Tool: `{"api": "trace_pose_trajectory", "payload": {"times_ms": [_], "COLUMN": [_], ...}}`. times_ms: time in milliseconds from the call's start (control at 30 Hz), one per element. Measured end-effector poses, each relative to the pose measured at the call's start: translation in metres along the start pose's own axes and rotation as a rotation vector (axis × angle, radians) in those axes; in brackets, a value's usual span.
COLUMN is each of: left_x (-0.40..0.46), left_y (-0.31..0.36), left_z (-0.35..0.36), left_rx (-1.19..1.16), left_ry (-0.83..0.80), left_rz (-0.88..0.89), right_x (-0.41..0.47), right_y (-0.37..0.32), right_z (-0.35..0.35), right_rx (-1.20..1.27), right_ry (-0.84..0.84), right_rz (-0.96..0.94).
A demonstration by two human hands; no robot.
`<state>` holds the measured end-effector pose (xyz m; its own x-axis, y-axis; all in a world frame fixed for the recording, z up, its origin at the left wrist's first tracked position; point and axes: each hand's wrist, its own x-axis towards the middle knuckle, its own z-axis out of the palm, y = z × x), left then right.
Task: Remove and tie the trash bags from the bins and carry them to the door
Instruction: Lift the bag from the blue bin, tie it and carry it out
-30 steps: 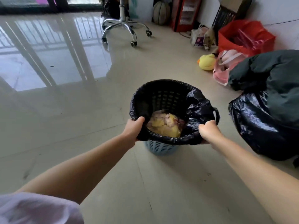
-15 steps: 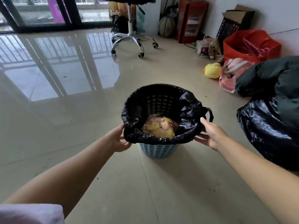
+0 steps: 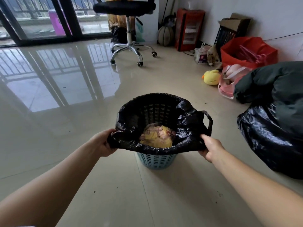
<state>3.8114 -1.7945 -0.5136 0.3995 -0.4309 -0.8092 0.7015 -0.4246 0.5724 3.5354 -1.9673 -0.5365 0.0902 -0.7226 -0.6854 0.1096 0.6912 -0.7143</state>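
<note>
A small light-blue basket bin [image 3: 156,161] stands on the tiled floor, lined with a black trash bag [image 3: 186,126]. Yellow and pinkish rubbish [image 3: 158,136] lies at the bottom of the bag. My left hand [image 3: 102,144] grips the bag's rim at the near left and pulls it outward off the bin's edge. At the near right, my right hand [image 3: 209,147] grips the rim just below the bag's loop handle [image 3: 207,119]. The far rim is still folded over the bin.
A large full black bag [image 3: 268,138] with a dark green bundle [image 3: 278,81] on it lies at the right. Along the wall sit a pink bag [image 3: 227,87], a yellow duck toy [image 3: 211,77] and a red bag [image 3: 247,53]. An office chair [image 3: 129,30] stands behind.
Both hands let go of the rim, opened beside the bin, then took hold of the bag's edge again lower down and pulled it outward. The camera tilted up.
</note>
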Motion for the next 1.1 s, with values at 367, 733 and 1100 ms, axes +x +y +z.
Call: {"api": "trace_pose_trajectory", "payload": {"times_ms": [367, 733, 1100], "left_x": [-0.061, -0.052, -0.019], "left_y": [0.007, 0.002, 0.018], "left_z": [0.102, 0.099, 0.071], "left_rx": [-0.115, -0.243, -0.306], "left_ry": [-0.389, -0.429, -0.092], "left_rz": [0.217, 0.145, 0.5], "right_x": [-0.054, -0.055, -0.039], "right_y": [-0.03, -0.008, -0.017], "right_z": [0.072, 0.076, 0.056], "right_rx": [-0.062, -0.791, -0.791], "right_ry": [-0.349, -0.563, -0.676], "right_rz": [-0.217, -0.675, -0.202]}}
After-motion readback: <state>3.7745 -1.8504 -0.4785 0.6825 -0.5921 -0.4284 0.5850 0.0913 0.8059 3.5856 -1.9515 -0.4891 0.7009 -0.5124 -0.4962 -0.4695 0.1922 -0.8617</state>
